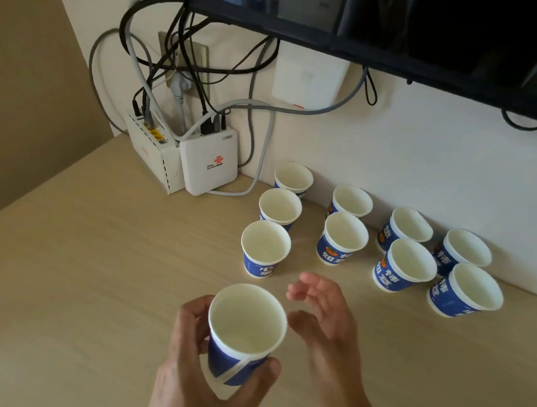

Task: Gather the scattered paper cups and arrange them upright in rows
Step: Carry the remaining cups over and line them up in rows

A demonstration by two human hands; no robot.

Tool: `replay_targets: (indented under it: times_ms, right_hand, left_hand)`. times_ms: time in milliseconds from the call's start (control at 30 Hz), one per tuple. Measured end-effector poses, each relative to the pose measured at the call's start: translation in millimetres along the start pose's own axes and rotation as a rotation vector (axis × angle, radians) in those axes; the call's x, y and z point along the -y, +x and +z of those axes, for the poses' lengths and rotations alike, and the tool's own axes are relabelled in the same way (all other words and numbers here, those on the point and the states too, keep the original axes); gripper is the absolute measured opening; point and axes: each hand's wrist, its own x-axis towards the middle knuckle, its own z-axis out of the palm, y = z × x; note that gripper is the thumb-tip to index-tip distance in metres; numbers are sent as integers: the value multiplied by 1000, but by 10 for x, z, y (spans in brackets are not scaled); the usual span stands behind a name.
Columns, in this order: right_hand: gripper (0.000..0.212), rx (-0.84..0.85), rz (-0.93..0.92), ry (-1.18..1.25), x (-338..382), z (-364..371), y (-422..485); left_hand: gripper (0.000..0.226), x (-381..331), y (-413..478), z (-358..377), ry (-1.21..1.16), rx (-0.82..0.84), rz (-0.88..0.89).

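The left grip holds a paper cup, fingers and thumb curled round its blue wall; the right grip, fingers apart, hangs just beside that cup.

Your nearest paper cup is matt white inside and carries a smooth blue print outside. The desk looks like pale wood-grain laminate, smooth and matt. At its far edge the router and the box with the red logo are smooth white plastic. The screen above is glossy black.
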Motion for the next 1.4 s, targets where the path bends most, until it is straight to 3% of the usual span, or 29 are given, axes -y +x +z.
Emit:
replay_targets:
  times_ms: [67,133,200,300,433,567,833,1167,1400]
  right_hand:
    - [64,224,77,109,66,-163,-88]
    - [73,432,103,70,149,-265,-139]
    - [74,483,88,-3,207,-340,-162]
    - [74,432,73,-27,290,-422,-167]
    - [70,336,40,-93,349,-484,-148]
    - [67,251,19,-129,344,-548,-111]
    - [56,-74,4,-228,160,-519,33]
    - [50,-155,14,-357,-38,-422,266]
    - [51,-176,9,-314,-76,-425,288]
  left_hand:
    - [72,-20,26,90,-6,12,21]
    - [68,-57,71,212,-2,49,13]
    - [70,-76,128,321,-5,57,-32]
    - [73,-82,186,460,36,123,-30]
    - [67,-66,126,528,101,173,167]
    - [70,-35,114,572,145,186,230]
    - [77,79,57,510,138,136,168]
    - [72,94,45,484,126,120,156]
    - [72,75,55,460,118,114,148]
